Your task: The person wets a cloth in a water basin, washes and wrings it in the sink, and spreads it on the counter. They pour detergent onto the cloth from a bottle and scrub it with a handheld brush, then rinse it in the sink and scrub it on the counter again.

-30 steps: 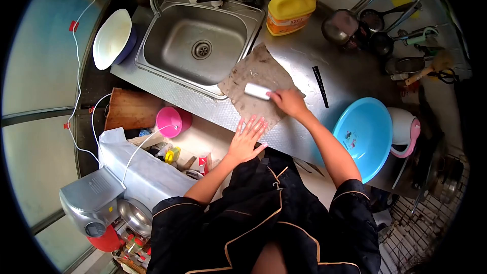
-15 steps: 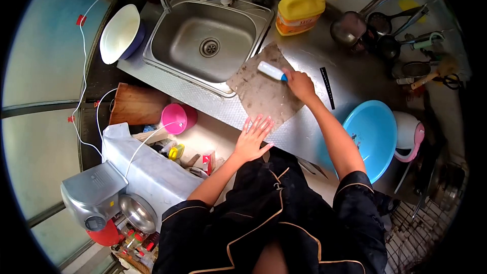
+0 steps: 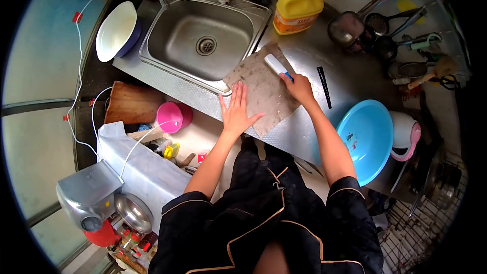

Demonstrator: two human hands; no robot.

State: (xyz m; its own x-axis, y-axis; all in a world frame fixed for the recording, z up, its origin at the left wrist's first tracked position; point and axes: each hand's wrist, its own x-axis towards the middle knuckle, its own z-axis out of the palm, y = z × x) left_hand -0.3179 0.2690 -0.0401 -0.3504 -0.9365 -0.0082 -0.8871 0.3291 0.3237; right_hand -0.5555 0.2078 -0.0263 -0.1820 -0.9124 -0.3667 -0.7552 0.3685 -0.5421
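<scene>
A stained grey-brown cloth [image 3: 264,89] lies flat on the metal counter, its upper left side against the sink's rim. My left hand [image 3: 236,111] presses on the cloth's left edge, palm down with fingers spread. In my right hand [image 3: 299,89] is the blue handle of a white-headed brush [image 3: 276,65]. The brush head rests over the upper right part of the cloth; its underside is hidden. Small pale specks show on the cloth near its lower right edge.
A steel sink [image 3: 147,53] is at upper left, with a white basin [image 3: 114,30] beside it. A yellow jug [image 3: 298,12] stands behind the cloth. To the right are a black strip [image 3: 323,87] and a blue basin [image 3: 373,137]. A pink bucket [image 3: 172,116] sits below the counter.
My left hand has moved up and left along the cloth, from its bottom corner to its left edge. The brush has shifted slightly right and turned to a steeper angle.
</scene>
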